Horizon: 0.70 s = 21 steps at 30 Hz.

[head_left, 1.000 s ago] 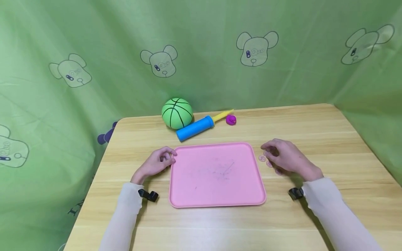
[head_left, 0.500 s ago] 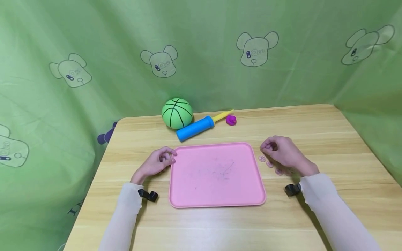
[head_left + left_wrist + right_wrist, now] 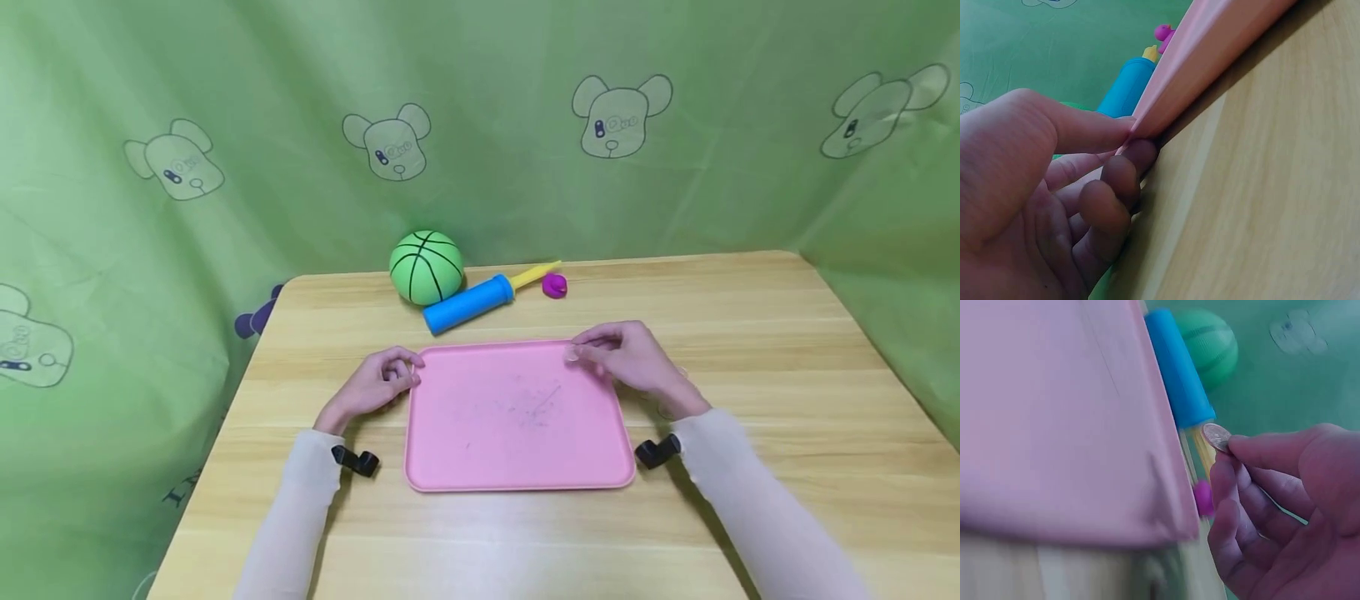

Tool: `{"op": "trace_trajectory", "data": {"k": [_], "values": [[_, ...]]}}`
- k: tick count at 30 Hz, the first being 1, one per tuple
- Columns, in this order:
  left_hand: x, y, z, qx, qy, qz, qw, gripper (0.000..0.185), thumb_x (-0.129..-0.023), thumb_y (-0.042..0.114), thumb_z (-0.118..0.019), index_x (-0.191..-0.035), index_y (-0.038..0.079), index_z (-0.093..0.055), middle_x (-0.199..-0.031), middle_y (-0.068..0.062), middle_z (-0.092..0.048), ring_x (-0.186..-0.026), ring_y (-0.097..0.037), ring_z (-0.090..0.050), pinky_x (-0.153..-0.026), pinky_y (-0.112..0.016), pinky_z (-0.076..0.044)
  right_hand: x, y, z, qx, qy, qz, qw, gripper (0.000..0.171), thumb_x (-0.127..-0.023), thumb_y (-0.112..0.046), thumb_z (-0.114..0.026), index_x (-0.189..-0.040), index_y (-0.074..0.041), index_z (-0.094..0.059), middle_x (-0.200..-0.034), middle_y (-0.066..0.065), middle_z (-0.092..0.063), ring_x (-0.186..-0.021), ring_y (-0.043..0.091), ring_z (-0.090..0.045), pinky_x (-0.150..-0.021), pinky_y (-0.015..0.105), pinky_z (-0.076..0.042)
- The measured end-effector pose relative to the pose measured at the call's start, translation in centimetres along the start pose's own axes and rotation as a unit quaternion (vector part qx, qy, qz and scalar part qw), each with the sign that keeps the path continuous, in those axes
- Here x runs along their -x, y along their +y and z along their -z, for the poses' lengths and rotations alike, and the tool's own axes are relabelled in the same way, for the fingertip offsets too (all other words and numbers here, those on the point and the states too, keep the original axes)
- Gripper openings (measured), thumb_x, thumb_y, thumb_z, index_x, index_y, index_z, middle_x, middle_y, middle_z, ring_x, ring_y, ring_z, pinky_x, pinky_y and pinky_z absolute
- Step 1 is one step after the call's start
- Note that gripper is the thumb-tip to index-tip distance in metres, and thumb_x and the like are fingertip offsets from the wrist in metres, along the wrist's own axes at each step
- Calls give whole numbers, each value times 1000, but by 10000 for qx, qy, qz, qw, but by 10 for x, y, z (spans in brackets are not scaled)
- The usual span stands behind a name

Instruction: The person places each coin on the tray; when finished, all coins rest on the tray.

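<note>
A pink tray (image 3: 517,433) lies on the wooden table, with dark smudges on its floor. At its back left corner, my left hand (image 3: 375,383) pinches the rim; the left wrist view shows the thumb on the rim and curled fingers (image 3: 1107,203) against its outer side. Over the back right corner, my right hand (image 3: 630,358) holds a coin (image 3: 1216,437) between thumb and fingertips. That coin is silvery and tilted, apart from the tray's floor. More coins (image 3: 664,411) lie right of the tray, mostly hidden under the right hand and wrist.
Behind the tray lies a blue hand pump (image 3: 468,304) with a yellow nozzle, touching or close to a green ball (image 3: 426,268) with black lines. A small magenta toy duck (image 3: 555,286) sits by the nozzle. A green curtain (image 3: 495,192) hangs beyond the table's back edge.
My right hand has moved left from the coins beside the tray to above its back right corner, carrying a coin. The left hand stays on the rim. The head view has shifted slightly.
</note>
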<state>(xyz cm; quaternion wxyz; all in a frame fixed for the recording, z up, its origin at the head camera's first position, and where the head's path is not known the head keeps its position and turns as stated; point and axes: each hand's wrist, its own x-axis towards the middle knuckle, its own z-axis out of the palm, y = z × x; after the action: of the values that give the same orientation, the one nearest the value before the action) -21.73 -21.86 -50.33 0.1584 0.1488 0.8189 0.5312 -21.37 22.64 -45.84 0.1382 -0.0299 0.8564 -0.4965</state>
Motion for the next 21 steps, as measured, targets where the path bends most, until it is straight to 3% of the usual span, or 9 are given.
{"op": "trace_trajectory", "data": {"k": [11, 21], "values": [[-1, 0, -1, -1, -38, -35, 10000, 30, -103, 2, -70, -131, -6, -66, -88, -14, -68, -65, -9, -56, -57, -20, -48, -21, -39, -59, 187, -420, 753, 9961, 21, -102, -19, -79, -117, -6, -81, -99, 15, -82, -67, 31, -72, -52, 27, -54], [-1, -1, -1, 70, -18, -16, 10000, 30, -103, 1, -69, -131, -6, -66, -87, -12, -68, -62, -8, -55, -54, -21, -47, -40, -53, -108, 145, -626, 902, 9938, 13, -99, -18, -83, -107, -9, -84, -97, 6, -84, -74, 16, -69, -63, 22, -55]]}}
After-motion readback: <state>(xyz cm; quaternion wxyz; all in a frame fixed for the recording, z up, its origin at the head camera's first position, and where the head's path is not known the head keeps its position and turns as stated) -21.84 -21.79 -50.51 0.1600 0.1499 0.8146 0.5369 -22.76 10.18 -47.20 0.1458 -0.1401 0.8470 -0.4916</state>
